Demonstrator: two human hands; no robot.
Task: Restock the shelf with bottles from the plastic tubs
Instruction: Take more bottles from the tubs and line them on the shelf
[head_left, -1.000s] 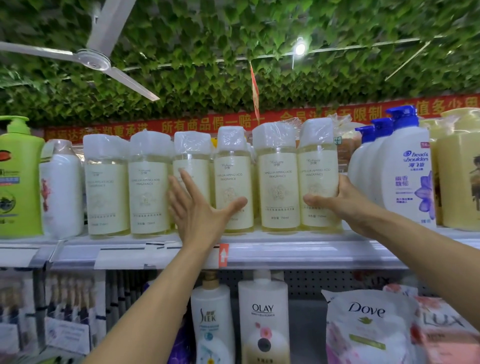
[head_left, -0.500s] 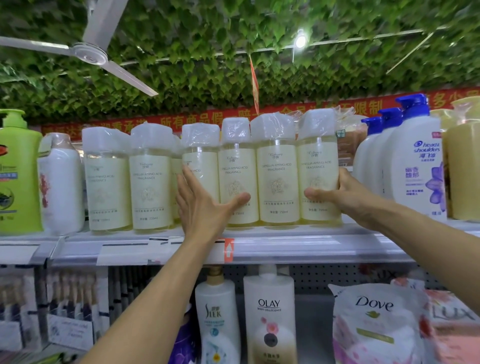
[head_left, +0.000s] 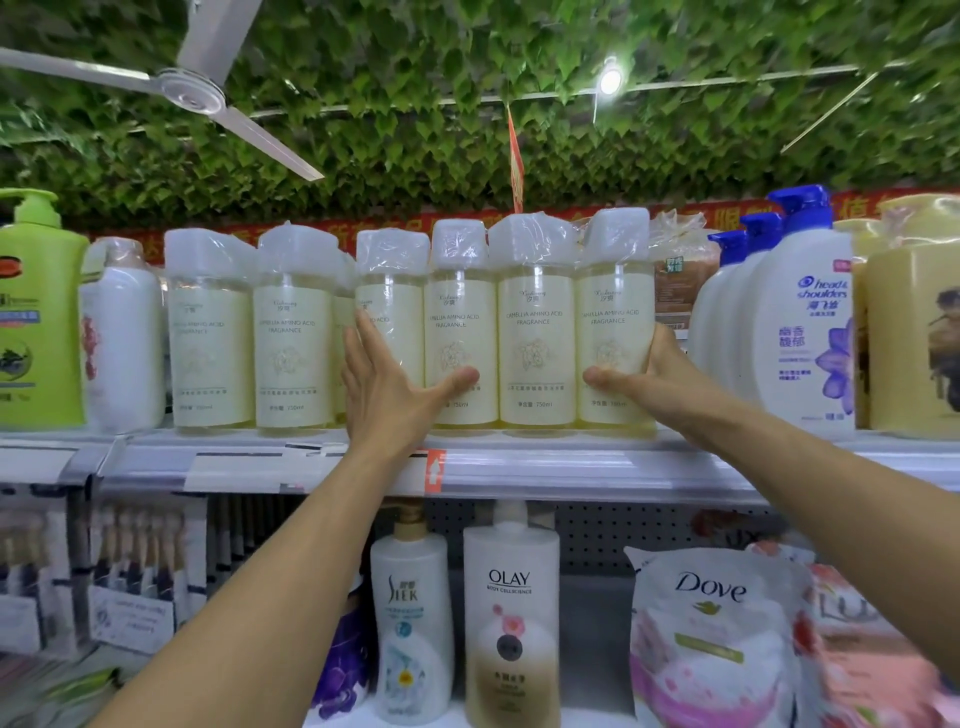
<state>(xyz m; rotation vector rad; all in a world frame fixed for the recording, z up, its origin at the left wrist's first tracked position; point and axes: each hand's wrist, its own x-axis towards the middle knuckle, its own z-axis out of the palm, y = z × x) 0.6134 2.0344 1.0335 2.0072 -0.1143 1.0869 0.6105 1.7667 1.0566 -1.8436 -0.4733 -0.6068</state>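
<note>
Now we bracket four upright pale-yellow shrink-capped bottles (head_left: 535, 332) on the white top shelf (head_left: 519, 462): left hand (head_left: 387, 389) spread flat against the leftmost, right hand (head_left: 649, 371) cupping the rightmost, thumb in front. Both grips sit level, bottles between them, tall axes vertical.

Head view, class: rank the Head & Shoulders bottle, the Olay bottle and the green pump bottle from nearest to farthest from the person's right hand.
From the right hand:
1. Head & Shoulders bottle, just to its right on the same shelf.
2. Olay bottle, on the shelf below, to the left.
3. Green pump bottle, at the top shelf's far left end.
</note>
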